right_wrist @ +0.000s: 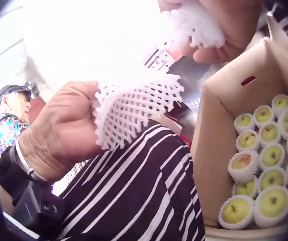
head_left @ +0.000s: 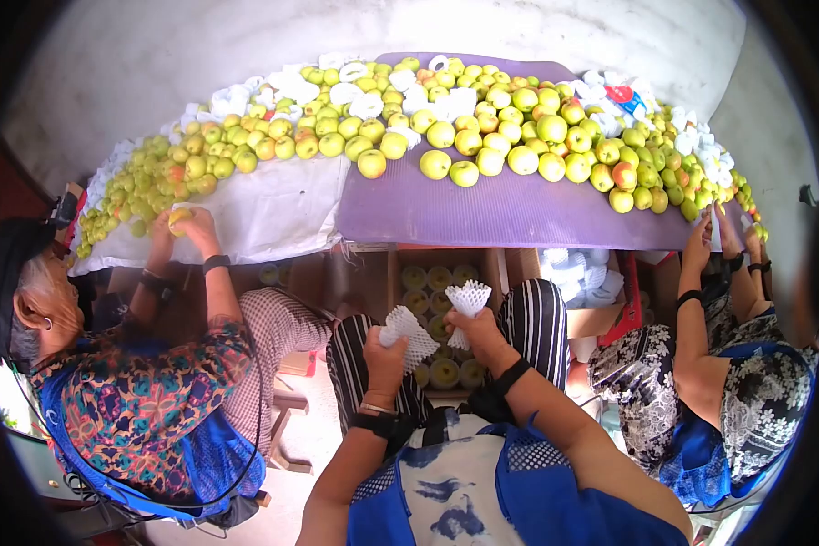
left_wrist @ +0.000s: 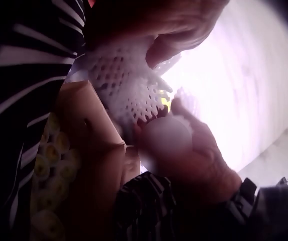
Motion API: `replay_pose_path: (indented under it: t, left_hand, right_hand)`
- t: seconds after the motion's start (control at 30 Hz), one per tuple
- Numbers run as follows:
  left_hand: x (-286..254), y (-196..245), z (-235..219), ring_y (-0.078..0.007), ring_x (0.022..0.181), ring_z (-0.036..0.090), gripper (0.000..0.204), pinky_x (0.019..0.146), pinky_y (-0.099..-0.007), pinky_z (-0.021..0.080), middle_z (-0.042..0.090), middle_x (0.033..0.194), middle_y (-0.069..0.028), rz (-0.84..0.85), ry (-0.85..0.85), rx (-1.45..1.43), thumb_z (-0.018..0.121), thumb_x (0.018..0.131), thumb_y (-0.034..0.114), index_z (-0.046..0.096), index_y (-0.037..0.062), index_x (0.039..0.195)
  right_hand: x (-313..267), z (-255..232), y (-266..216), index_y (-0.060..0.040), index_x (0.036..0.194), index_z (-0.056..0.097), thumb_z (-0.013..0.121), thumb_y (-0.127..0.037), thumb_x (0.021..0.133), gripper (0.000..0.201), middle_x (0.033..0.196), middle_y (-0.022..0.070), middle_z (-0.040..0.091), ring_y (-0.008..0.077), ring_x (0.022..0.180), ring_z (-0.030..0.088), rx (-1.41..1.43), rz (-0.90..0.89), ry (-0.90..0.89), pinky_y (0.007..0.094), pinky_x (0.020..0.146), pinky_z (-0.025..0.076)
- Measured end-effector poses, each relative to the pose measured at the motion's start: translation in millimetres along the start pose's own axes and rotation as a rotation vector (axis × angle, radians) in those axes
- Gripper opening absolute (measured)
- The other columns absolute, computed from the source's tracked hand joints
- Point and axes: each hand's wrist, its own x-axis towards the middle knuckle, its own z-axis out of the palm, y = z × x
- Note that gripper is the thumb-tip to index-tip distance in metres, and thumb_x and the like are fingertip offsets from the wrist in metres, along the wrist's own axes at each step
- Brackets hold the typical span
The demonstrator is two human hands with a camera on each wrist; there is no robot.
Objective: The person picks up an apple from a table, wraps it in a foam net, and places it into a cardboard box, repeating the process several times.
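My left hand (head_left: 387,364) grips a white foam fruit net (head_left: 408,335), held above my left knee. In the right wrist view this net (right_wrist: 134,108) spreads open toward the box, its mesh showing no apple. My right hand (head_left: 478,335) holds a second foam net (head_left: 469,296) with its frilled end up. From the left wrist, the foam by my right hand (left_wrist: 204,165) appears as a rounded white shape (left_wrist: 166,138); I cannot tell whether fruit is inside. Below both hands stands a cardboard box (right_wrist: 224,95) of net-wrapped green apples (right_wrist: 271,155).
A long heap of green apples (head_left: 523,159) and loose white nets lies on the purple mat (head_left: 519,214) and white sheet (head_left: 282,196) ahead. To the right, another box holds white nets (head_left: 578,273). People sit on both sides; the left one holds an apple (head_left: 180,217).
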Motion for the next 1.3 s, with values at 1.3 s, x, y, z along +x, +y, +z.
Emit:
replay_pose_path:
  t: [1.3]
  left_hand:
    - [-15.8,30.0,36.8,-0.0136,0.079,0.056,0.018,0.073,-0.0257,0.046,0.059,0.088,-0.0052,-0.248,-0.281,-0.413,0.054,0.080,0.004,0.052,0.0020,0.098]
  right_hand:
    - [-24.8,22.4,6.5,-0.0034,0.108,0.053,0.069,-0.009,0.064,0.047,0.098,0.0049,0.057,0.0164,0.088,0.055,-0.086,0.299,-0.659,0.0290,0.076,0.044]
